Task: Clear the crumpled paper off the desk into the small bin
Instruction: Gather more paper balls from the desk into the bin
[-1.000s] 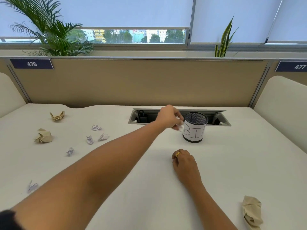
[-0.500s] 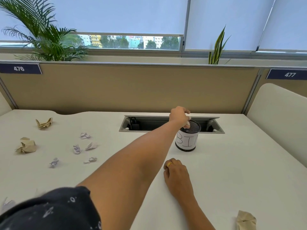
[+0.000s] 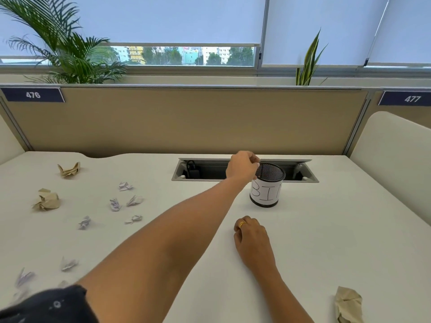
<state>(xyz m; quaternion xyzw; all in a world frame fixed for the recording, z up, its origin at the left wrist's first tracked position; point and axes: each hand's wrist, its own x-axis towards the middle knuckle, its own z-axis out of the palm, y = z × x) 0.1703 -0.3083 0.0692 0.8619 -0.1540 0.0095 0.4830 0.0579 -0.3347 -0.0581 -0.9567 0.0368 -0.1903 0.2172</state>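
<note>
A small black mesh bin [image 3: 265,194] with a white label reading BIN stands on the white desk [image 3: 338,229], just in front of the cable slot. My left hand [image 3: 242,167] hovers at the bin's left rim, fingers loosely bent, and no paper shows in them. My right hand [image 3: 253,241] rests on the desk in front of the bin and holds nothing. Several small white crumpled papers [image 3: 115,203] lie scattered on the left. Two brown crumpled papers [image 3: 47,199] sit at the far left. A third brown crumpled paper [image 3: 348,304] lies near the right front.
A recessed cable slot [image 3: 305,179] with a plug in it runs behind the bin. A tan partition [image 3: 186,120] closes the back of the desk, and a pale side divider [image 3: 396,159] closes the right.
My left hand carried a small white paper from beside the bin up over its rim. The paper is no longer visible in the fingers. My right hand stayed put.
</note>
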